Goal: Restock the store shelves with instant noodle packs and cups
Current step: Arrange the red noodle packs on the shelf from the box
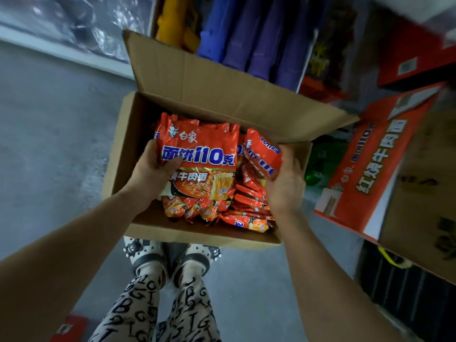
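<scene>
An open brown cardboard box stands on the floor in front of my feet, holding several orange-red instant noodle packs. My left hand grips the left edge of a stack of packs, its top pack facing up with blue and white lettering. My right hand holds another orange-red pack, tilted on edge at the box's right side. Both hands are over the box.
A second orange and white noodle carton lies open at the right. Behind the box, shelves hold blue and purple packages and yellow ones. Grey floor stretches to the left. My shoes touch the box's near side.
</scene>
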